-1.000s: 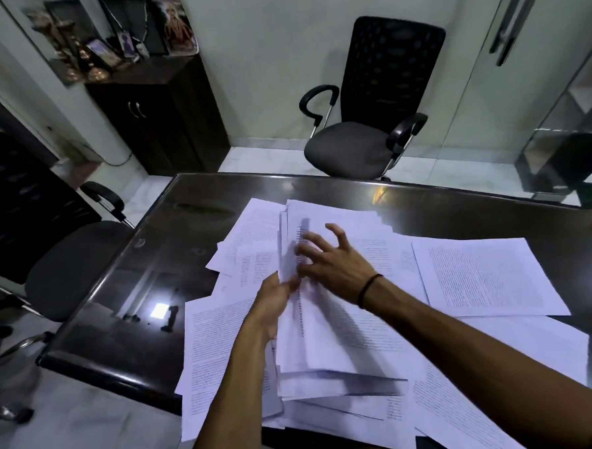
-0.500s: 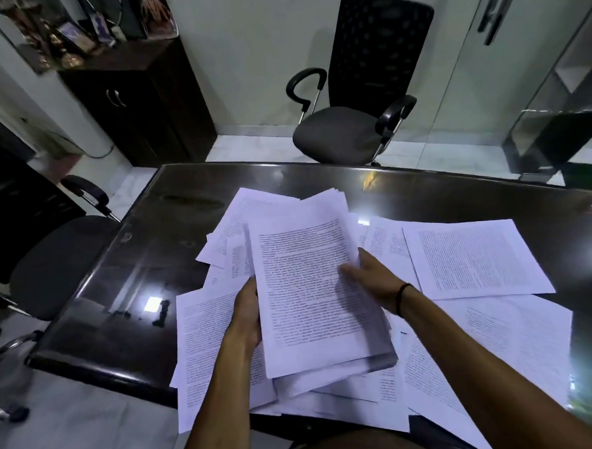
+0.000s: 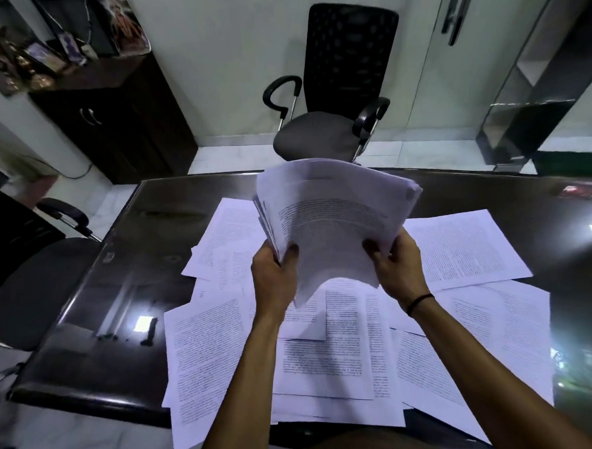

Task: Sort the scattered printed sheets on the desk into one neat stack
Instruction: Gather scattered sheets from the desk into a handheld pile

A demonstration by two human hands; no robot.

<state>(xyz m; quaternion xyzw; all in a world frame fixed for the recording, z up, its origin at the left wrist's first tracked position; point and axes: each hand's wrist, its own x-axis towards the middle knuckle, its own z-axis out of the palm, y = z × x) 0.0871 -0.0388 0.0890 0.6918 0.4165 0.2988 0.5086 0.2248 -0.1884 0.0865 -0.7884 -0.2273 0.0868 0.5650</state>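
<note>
A thick bundle of printed sheets (image 3: 332,219) is raised above the dark glossy desk (image 3: 125,267), tilted up and curling at the top. My left hand (image 3: 273,277) grips its lower left edge. My right hand (image 3: 398,267), with a black band on the wrist, grips its lower right edge. Several loose printed sheets (image 3: 205,359) lie scattered flat on the desk beneath and around my arms. One sheet (image 3: 460,246) lies apart to the right. Some sheets overhang the near desk edge.
A black office chair (image 3: 333,119) stands beyond the far desk edge. Another chair (image 3: 33,282) sits at the left. A dark wooden cabinet (image 3: 118,123) with framed pictures on top is at the back left. Glass shelving (image 3: 535,108) stands at the back right.
Both hands have gathered the bundle and lifted it off the desk, from lying flat to tilted upright. More loose sheets now show underneath.
</note>
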